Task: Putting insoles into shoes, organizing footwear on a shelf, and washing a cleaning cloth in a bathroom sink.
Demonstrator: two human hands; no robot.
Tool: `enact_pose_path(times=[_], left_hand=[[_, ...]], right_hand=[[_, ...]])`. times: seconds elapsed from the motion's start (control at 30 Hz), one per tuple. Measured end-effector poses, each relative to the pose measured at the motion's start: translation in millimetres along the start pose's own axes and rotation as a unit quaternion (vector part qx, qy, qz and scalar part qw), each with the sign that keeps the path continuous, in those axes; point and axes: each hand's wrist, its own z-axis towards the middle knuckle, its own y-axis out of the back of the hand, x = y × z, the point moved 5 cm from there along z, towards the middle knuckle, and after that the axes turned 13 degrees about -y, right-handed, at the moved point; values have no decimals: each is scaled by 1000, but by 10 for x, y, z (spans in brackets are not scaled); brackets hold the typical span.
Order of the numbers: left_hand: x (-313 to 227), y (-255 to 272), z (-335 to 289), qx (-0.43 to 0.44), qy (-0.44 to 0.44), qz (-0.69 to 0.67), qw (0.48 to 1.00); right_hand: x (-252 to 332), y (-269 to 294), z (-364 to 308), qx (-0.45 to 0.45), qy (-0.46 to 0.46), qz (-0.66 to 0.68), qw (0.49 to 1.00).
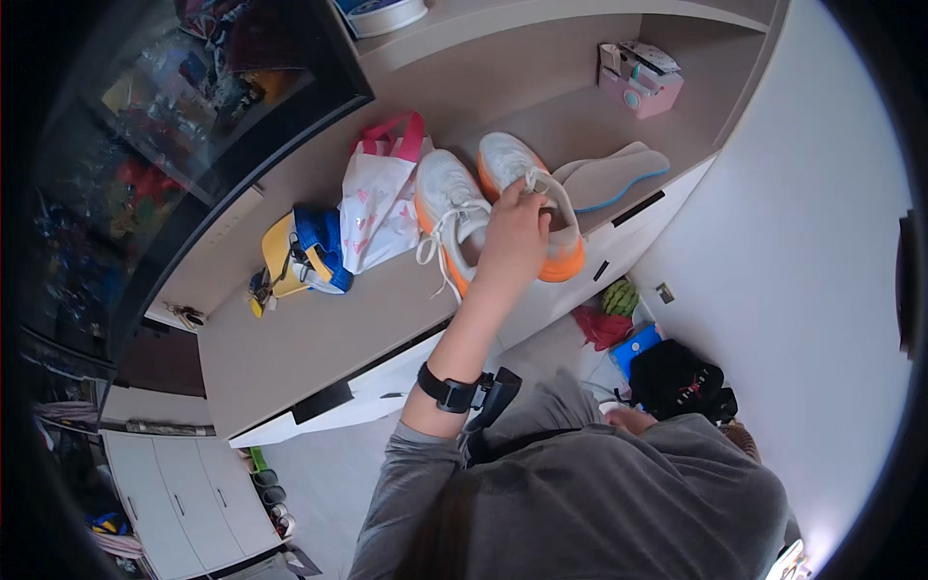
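A pair of white sneakers with orange soles rests on the grey-beige cabinet top. My left hand (517, 227) reaches across the left sneaker (447, 184). Its fingers are bent over the laces and opening of the right sneaker (507, 159), gripping it there. White laces hang loose from the left sneaker. Just right of the pair lie grey insoles (614, 177) with a blue edge. What seems to be my right hand (630, 419) shows only as a patch of skin low by my waist; its fingers are hidden.
Left of the shoes stand a white gift bag (377, 208) with pink handles and a yellow-and-blue cap (307, 253). A pink box (640, 82) sits at the back right. On the floor are a watermelon (620, 297), a blue box (635, 348) and a black bag (677, 377).
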Motion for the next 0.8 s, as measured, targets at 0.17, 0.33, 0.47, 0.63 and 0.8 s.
enact_pose_path(times=[0.17,0.33,0.47,0.63,0.8], left_hand=[[-127,106,28,-16,-33,-5,999],[-74,55,17,-8,-22,-11,1000],[-74,67,15,1,-17,-21,1000],[-141,132,7,11,-4,-12,1000],[-131,118,-28,12,1,-16,1000]], right_hand=[[185,-79,-23,40,-10,40,998],[305,-206,199,103,-6,75,992],[363,-282,407,152,-6,100,983],[333,-333,574,211,-17,131,968],[284,-202,851,266,-24,153,952]])
